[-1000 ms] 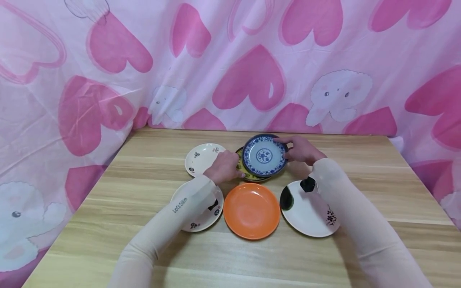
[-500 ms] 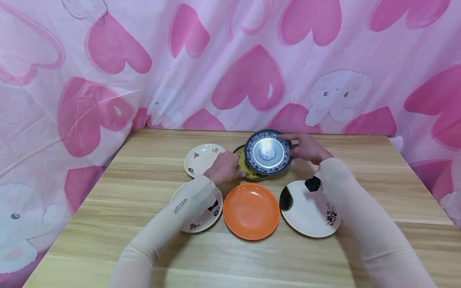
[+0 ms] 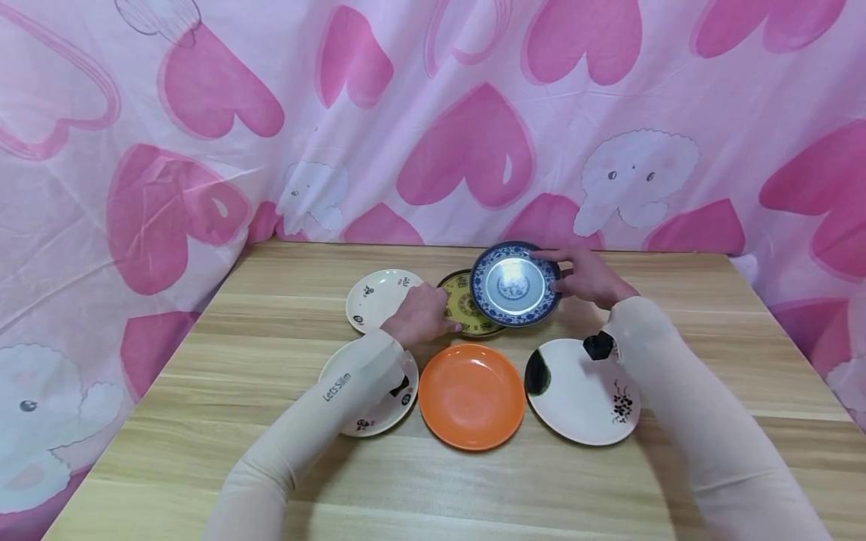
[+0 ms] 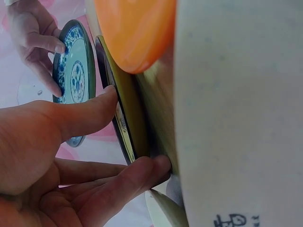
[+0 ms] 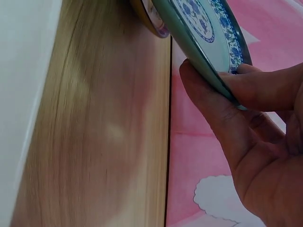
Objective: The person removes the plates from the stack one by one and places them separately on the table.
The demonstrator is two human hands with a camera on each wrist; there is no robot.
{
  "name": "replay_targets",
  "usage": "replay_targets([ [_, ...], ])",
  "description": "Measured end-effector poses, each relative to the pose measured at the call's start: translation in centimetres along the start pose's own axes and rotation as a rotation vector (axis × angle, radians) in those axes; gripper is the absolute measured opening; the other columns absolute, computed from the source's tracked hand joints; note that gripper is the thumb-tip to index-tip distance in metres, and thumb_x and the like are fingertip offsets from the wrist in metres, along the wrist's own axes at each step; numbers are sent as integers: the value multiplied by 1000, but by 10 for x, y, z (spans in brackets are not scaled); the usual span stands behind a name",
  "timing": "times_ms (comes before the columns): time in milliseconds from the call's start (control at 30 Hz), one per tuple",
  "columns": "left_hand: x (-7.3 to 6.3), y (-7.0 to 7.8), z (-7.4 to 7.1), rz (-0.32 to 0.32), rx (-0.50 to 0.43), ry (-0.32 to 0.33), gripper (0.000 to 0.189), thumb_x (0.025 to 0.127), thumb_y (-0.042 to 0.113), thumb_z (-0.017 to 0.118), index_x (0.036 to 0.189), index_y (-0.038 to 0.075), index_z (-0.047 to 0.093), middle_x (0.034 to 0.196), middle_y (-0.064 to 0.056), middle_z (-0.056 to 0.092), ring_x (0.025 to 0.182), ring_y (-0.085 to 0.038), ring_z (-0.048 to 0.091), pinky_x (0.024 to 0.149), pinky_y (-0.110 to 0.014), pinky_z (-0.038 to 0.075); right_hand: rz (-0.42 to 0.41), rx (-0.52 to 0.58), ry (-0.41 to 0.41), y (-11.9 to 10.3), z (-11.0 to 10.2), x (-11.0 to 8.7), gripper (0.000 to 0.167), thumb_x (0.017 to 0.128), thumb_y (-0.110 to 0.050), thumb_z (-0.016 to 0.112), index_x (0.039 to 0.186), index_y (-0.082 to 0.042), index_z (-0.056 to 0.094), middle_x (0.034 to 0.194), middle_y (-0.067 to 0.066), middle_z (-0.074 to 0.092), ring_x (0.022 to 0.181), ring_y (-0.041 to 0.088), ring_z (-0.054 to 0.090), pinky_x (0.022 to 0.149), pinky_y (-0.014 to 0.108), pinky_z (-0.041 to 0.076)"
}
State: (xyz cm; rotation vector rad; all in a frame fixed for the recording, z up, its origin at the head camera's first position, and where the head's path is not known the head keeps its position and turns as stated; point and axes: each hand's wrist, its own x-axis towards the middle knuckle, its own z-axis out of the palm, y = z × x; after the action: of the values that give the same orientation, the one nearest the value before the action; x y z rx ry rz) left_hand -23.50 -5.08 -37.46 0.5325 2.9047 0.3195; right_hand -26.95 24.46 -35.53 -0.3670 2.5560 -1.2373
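Note:
My right hand (image 3: 587, 278) pinches the rim of a blue-and-white patterned plate (image 3: 516, 287) between thumb and fingers. That plate is lifted and tilted, overlapping the right part of a yellow patterned plate (image 3: 461, 306) in the head view. At the yellow plate's left edge is my left hand (image 3: 421, 315). In the left wrist view its thumb (image 4: 102, 111) lies on the yellow plate's dark rim, and its fingers (image 4: 137, 177) are under the edge. A gap separates the two plates there. The right wrist view shows the blue-and-white plate (image 5: 201, 45) raised over the wooden table.
An orange plate (image 3: 472, 398) lies at the front middle of the wooden table (image 3: 433, 492). Right of it is a white plate (image 3: 582, 406) with a dark patch. Two white plates with small prints, one farther back (image 3: 379, 297), lie at left. A pink heart-patterned curtain (image 3: 467, 150) hangs behind.
My right hand has moved right and slightly up with the blue-and-white plate, uncovering more of the yellow plate. The left hand keeps its place at the yellow plate's edge.

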Motion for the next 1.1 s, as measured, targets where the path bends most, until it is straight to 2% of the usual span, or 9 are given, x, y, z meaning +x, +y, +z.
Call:
replay_targets([
  [267,-1,-1,0,-7,-23,0,34,83,37,82,89,6,69,74,-3,65,66,-14,59,52,-20,48,3,-31,7,6,-13,-5,70,88,14,59,151,-14,45,163,22,29,133,51,49,90,44,61],
  [533,-2,1,0,-19,-21,3,36,83,38,82,91,5,68,75,-4,64,68,-16,58,54,-23,48,42,-31,11,16,-24,-11,70,90,11,60,153,-15,43,164,24,22,133,51,47,88,40,62],
  [800,-2,3,0,-25,-32,-3,36,84,37,82,92,5,68,76,-4,64,68,-16,58,54,-22,49,76,-24,17,35,-38,-22,70,92,10,58,155,-13,38,163,28,18,127,48,49,82,32,63],
  [1100,-1,4,-2,-45,-39,-10,35,84,36,82,93,5,68,76,-4,65,67,-15,59,52,-21,49,126,-28,25,55,-52,-34,73,92,10,57,157,-14,33,166,28,11,124,46,49,81,31,63],
])
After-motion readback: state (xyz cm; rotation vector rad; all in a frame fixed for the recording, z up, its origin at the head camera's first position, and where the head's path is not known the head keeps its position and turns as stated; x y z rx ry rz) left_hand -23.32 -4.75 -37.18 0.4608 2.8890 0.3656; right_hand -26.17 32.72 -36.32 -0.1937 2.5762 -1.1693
